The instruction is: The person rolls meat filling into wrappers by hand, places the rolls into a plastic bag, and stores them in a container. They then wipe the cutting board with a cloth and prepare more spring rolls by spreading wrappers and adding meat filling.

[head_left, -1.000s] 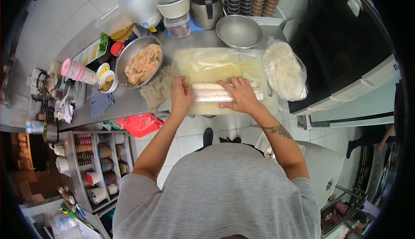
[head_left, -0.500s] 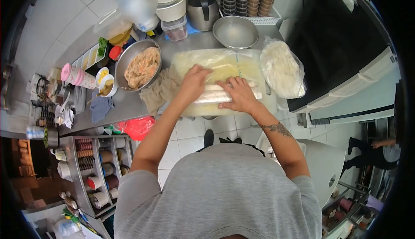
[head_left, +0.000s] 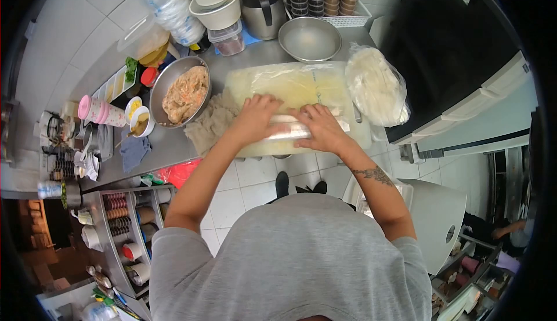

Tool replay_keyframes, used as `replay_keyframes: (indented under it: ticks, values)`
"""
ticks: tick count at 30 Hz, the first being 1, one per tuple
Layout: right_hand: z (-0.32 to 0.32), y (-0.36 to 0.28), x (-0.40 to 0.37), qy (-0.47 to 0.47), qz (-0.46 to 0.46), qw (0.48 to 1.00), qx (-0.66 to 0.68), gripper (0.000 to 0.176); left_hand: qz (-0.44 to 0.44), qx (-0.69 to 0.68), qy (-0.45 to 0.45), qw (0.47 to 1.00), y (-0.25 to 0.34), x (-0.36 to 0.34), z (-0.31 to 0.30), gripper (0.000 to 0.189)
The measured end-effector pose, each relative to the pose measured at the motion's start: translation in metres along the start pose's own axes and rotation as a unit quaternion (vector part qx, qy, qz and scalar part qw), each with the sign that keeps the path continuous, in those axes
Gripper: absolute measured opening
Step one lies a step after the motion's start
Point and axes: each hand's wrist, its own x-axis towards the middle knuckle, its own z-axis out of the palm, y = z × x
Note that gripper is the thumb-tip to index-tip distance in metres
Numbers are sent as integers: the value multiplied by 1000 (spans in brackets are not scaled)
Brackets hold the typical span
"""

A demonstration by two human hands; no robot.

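A whitish roll wrapped in clear film (head_left: 299,131) lies crosswise on the pale cutting board (head_left: 362,137), near its front edge. My left hand (head_left: 254,119) rests over the roll's left end, fingers spread and stretched towards the back; its thumb is blurred. Over the right part, my right hand (head_left: 322,129) straddles the roll, fingers curved over the far side and thumb on the near side. Behind my hands, clear plastic film (head_left: 290,80) covers the board. Both hands hide parts of the roll, and its contents cannot be made out.
Left of the board are a crumpled cloth (head_left: 212,125) and a steel bowl (head_left: 155,98) of orange-flecked pale mixture. A steel bowl (head_left: 310,40) and a thermal jug (head_left: 264,11) stand behind. At right lies a plastic bag of white stuff (head_left: 378,89); a person's arm (head_left: 510,228) shows far right.
My left hand's fingers, bent near the film before, are now spread out over the roll's left end. My right hand stays on the roll. The view has shifted slightly.
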Motion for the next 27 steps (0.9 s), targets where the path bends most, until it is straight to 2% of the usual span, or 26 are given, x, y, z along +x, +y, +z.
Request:
replay_keyframes:
  ticks: [1,3,6,9,16,19,22,27]
  values:
    - [-3,0,-2,15,8,1000,-4,80,16,-4,-29,999,5,-11,-2,68]
    - [-10,1,-10,45,21,999,-11,80,9,-6,-33,999,10,-26,2,71]
    - [-18,5,-22,29,67,997,-8,76,-8,0,-27,1000,13,-31,6,72]
    - [-12,5,-27,70,34,996,-37,74,-33,-3,-39,999,17,-32,7,70]
    - [-18,11,-27,48,17,999,-12,70,-34,10,-72,997,12,-29,3,78]
    - [-18,13,-22,39,2,999,-25,69,0,4,-31,1000,17,-20,-5,81]
    - [-18,12,-17,15,6,1000,-25,69,2,-12,-107,994,25,-14,-1,83]
    - [-15,12,-18,-15,22,999,-37,69,3,1,-85,996,23,-19,7,80]
